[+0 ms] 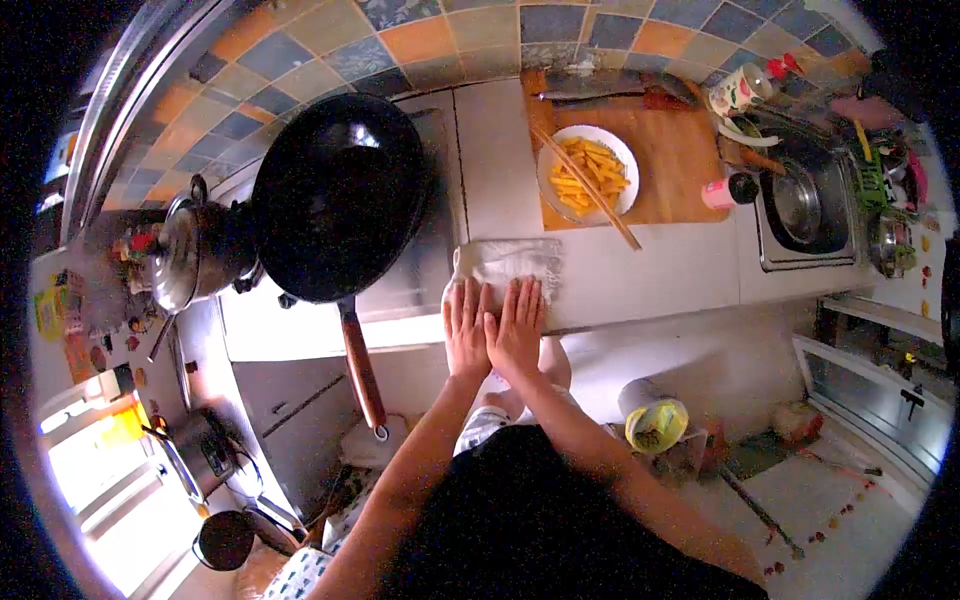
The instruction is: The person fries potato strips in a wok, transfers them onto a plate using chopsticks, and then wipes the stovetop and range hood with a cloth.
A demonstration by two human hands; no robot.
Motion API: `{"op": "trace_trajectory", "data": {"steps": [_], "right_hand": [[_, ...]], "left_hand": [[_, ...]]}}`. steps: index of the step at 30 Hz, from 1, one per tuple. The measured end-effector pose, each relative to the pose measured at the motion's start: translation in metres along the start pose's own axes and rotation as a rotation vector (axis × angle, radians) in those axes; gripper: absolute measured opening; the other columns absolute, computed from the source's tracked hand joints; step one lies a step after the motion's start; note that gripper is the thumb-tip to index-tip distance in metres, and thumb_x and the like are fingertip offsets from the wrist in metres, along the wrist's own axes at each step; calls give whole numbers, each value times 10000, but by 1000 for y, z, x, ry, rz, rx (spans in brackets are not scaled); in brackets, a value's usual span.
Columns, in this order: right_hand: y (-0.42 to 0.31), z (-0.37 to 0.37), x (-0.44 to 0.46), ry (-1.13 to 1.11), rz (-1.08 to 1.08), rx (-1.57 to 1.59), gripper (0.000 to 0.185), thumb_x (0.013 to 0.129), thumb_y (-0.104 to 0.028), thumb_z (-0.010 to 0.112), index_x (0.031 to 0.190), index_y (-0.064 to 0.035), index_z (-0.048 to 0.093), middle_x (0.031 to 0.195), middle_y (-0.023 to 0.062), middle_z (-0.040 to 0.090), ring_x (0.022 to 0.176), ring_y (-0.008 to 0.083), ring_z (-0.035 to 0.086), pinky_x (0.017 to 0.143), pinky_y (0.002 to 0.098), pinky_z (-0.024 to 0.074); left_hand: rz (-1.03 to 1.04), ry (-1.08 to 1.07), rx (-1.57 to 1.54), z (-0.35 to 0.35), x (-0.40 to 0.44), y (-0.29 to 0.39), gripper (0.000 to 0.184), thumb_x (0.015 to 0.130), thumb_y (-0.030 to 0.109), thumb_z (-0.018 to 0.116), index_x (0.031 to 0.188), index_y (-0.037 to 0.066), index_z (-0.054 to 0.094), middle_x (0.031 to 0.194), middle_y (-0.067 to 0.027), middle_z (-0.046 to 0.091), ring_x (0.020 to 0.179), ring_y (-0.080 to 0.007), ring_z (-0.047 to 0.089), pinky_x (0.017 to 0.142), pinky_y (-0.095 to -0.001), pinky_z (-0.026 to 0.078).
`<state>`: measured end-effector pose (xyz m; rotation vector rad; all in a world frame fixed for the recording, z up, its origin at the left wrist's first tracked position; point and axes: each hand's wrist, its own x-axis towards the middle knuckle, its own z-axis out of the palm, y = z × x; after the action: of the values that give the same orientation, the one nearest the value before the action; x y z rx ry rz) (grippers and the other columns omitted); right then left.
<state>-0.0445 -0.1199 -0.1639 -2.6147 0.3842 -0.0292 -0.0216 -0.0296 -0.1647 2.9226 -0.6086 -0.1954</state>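
Observation:
My left hand [464, 325] and my right hand [517, 328] lie side by side at the counter's front edge, thumbs close together. Both are flat with the fingers stretched forward, pressing on a folded whitish cloth [510, 258]. The cloth spreads on the counter beyond my fingertips, and part of it is hidden under the hands. Behind it to the right, a white bowl [628, 160] of yellow fries [590, 185] stands on a wooden cutting board [685, 150]. A pair of chopsticks [600, 200] rests across the bowl, tips out over the counter.
A large black wok [335, 200] sits on the stove at left, its wooden handle [362, 370] jutting toward me. Further left is a lidded pot [178, 255]. A knife [610, 95] lies at the board's back. The sink [800, 210] and a pink bottle [722, 193] are at right.

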Motion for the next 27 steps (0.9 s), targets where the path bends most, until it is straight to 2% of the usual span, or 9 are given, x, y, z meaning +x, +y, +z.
{"op": "trace_trajectory", "data": {"steps": [3,8,12,15,17,18,21,24,27], "right_hand": [[2,4,27,-3,18,18,679,890,-394,387,1352,69,206,1404,289,170,1323,418,120,1085,481,86],[1,7,111,72,-9,54,743,864,-457,422,1350,68,223,1379,281,244,1308,399,189,1076,473,130],[-6,15,176,182,36,152,800,822,-500,481,1334,73,258,1370,278,258,1314,390,181,1076,475,130],[-17,-2,225,202,-70,153,805,803,-498,512,1323,71,280,1371,274,259,1313,389,184,1080,467,128],[-24,-12,254,206,-147,179,794,801,-476,525,1323,70,281,1376,267,255,1312,383,187,1083,460,129],[-26,-12,267,208,-187,191,788,801,-466,531,1322,70,281,1379,264,253,1312,381,189,1084,457,129],[-36,8,308,222,-332,116,757,801,-435,536,1322,56,291,1371,241,288,1299,360,231,1084,455,139],[-48,32,338,223,-407,223,704,773,-376,572,1314,11,339,1334,215,362,1280,337,281,1077,462,166],[-66,53,349,208,-425,156,615,717,-265,614,1278,-92,433,1290,142,443,1248,312,338,1069,457,197]], "left_hand": [[1,-29,-13,-3,21,-4,523,887,252,346,1385,104,279,1448,-129,211,1353,-292,141,1096,-433,94],[24,109,29,1,95,-13,534,876,239,375,1380,89,281,1437,-138,232,1346,-303,160,1088,-466,97],[-29,216,-172,14,138,-26,545,863,160,396,1377,49,256,1421,-184,238,1324,-350,192,1086,-452,134],[-109,279,-433,-15,160,-10,555,835,57,405,1366,13,250,1412,-225,224,1306,-389,203,1083,-438,155],[-115,311,-543,-29,160,0,572,808,-12,404,1358,-9,245,1405,-249,216,1296,-407,208,1082,-431,163],[-184,190,-493,13,147,-19,597,775,-69,378,1353,-22,236,1400,-256,218,1286,-417,217,1081,-436,164],[-196,148,-492,-6,151,-9,604,766,-79,356,1355,-20,235,1402,-251,218,1292,-411,208,1083,-435,159],[-247,176,-540,-7,152,-3,625,749,-93,352,1359,-15,237,1409,-235,217,1301,-405,196,1085,-436,155],[-242,174,-517,-27,149,7,634,746,-93,386,1358,-14,241,1411,-229,223,1304,-398,202,1082,-440,162]]}}
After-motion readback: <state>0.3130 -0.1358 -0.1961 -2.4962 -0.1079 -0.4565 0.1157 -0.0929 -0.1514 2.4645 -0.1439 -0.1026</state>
